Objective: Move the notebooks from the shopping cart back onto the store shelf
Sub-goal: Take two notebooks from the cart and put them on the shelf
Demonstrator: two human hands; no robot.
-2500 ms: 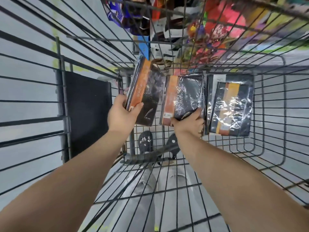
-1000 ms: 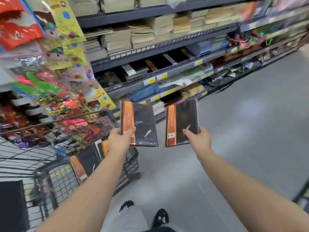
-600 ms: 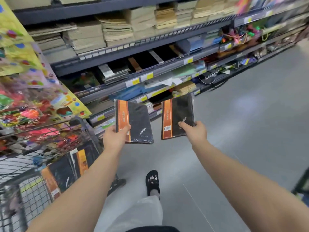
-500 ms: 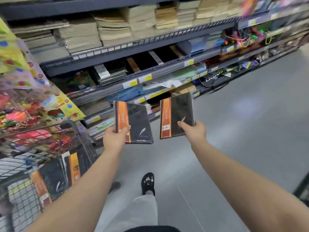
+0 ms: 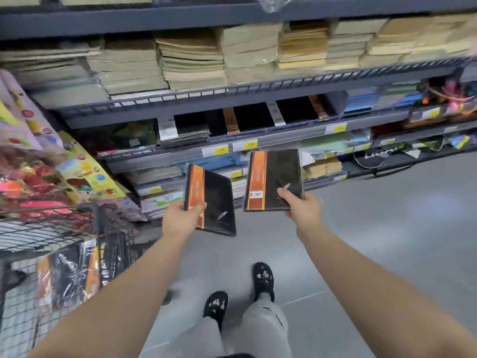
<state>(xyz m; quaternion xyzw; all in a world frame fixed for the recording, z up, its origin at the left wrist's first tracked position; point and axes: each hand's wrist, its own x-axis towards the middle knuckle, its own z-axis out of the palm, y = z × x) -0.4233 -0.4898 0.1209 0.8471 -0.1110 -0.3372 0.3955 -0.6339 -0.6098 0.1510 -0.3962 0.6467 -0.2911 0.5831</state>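
My left hand (image 5: 180, 218) grips a black notebook with an orange spine band (image 5: 216, 200) by its lower left corner. My right hand (image 5: 303, 208) holds a second, matching notebook (image 5: 273, 177) by its lower right corner. Both notebooks hang in the air in front of the store shelf (image 5: 258, 140), just below its yellow price tags. That shelf level holds flat black notebooks with orange bands (image 5: 232, 122). At the lower left stands the wire shopping cart (image 5: 98, 223), with more wrapped black-and-orange notebooks (image 5: 74, 275) inside.
Stacks of tan paper pads (image 5: 191, 60) fill the shelf above. Colourful toy packs (image 5: 51, 177) hang at the left over the cart. Lower shelves hold blue and green stationery (image 5: 330, 146). Grey floor (image 5: 387, 228) stretches to the right, and my feet (image 5: 263, 280) stand below.
I lifted both notebooks out of the cart and turned toward the shelf. Over the last second the shelf has come closer and both notebooks have risen toward the black-notebook level.
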